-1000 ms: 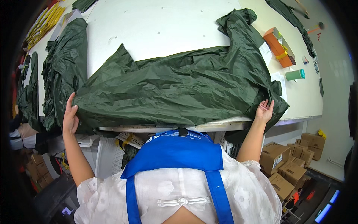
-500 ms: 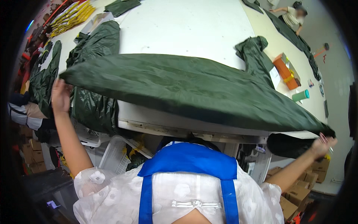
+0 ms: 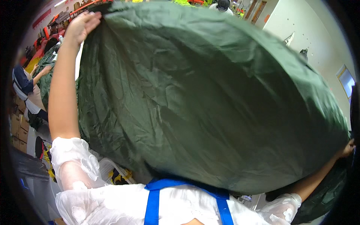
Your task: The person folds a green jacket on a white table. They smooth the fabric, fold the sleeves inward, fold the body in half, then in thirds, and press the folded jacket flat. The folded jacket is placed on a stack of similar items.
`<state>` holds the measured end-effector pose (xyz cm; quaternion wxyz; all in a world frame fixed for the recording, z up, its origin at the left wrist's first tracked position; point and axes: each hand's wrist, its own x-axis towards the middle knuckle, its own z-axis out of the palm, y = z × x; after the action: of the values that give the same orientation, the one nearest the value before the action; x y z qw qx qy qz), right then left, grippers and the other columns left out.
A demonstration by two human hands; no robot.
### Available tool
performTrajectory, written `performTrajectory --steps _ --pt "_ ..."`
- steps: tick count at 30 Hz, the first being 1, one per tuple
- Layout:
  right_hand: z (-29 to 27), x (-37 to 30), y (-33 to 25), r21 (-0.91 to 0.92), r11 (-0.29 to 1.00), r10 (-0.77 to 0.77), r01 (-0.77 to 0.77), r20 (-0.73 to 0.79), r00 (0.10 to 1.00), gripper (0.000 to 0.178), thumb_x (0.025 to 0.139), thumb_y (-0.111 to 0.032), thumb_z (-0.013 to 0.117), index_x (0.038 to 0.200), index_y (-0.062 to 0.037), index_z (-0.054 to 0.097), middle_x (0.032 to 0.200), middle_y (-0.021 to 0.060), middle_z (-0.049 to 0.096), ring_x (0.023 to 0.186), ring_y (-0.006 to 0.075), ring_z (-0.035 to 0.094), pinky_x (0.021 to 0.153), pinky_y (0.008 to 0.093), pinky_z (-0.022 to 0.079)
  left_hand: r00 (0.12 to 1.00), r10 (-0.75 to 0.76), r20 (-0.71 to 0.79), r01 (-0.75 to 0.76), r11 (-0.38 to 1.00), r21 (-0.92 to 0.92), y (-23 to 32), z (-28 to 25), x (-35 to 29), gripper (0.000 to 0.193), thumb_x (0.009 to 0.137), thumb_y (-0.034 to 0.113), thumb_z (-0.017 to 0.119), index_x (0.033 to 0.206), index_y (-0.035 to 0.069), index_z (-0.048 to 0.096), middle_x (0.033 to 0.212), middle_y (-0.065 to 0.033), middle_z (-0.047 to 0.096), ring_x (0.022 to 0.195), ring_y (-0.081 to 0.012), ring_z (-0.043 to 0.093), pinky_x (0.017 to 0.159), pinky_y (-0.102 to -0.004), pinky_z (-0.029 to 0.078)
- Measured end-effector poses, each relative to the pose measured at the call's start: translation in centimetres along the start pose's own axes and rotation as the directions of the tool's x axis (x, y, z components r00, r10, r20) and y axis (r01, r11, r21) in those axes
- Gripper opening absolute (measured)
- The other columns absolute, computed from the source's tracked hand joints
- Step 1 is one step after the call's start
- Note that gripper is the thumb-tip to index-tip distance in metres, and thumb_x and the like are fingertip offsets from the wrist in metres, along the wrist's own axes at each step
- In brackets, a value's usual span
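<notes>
A wide sheet of thin, creased dark green fabric (image 3: 202, 101) is spread upright in front of me, billowing and hiding most of the table behind it. At the upper left my raised left hand (image 3: 84, 27) has its fingers closed at the fabric's top corner. Far to the right, near the rim of the picture, my right hand (image 3: 348, 148) grips the opposite end of the sheet. Its fingers are partly covered there, and whether it also holds a small tool cannot be seen. The lower edge of the cloth hangs close to my blue apron (image 3: 152, 204).
At the left, a co-worker (image 3: 26, 80) handles more dark green fabric. A white plastic basket (image 3: 107, 168) with yellow and black items sits below the cloth. Cardboard boxes (image 3: 20, 131) are stacked at far left; a pale wall (image 3: 300, 26) rises at right.
Both arms have lifted the green fabric off the low, stretched position over the table. It now stands tall and billowed, covering the tabletop and the things on it.
</notes>
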<state>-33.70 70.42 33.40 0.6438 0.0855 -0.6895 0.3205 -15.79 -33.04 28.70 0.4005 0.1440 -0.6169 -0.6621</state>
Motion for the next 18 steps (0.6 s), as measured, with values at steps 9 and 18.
performTrajectory --steps 9,18 --pt "32.8 -14.0 8.9 -0.450 0.873 0.403 0.187 0.882 0.243 0.044 0.094 -0.010 0.043 0.138 -0.0132 0.043 0.133 0.0162 0.052 0.123 0.0275 0.048 0.102 0.0342 0.036 0.969 -0.226 0.101 0.061 0.613 0.788 -26.4 19.9 5.7 0.097 0.088 0.045 0.058 0.148 0.014 -0.010 0.147 -0.0248 0.027 0.138 -0.0329 0.025 0.111 -0.0425 0.022" --pt "12.2 -36.4 2.7 -0.532 0.798 0.574 -0.284 0.814 0.089 0.033 0.099 -0.017 0.043 0.131 -0.0104 0.049 0.113 0.0103 0.062 0.086 0.0155 0.058 0.074 0.0266 0.046 0.865 -0.501 -0.010 0.330 0.556 0.763 -38.4 0.9 -12.3 0.075 0.087 0.022 0.060 0.146 0.001 0.018 0.145 -0.0208 0.034 0.131 -0.0292 0.037 0.105 -0.0347 0.032"
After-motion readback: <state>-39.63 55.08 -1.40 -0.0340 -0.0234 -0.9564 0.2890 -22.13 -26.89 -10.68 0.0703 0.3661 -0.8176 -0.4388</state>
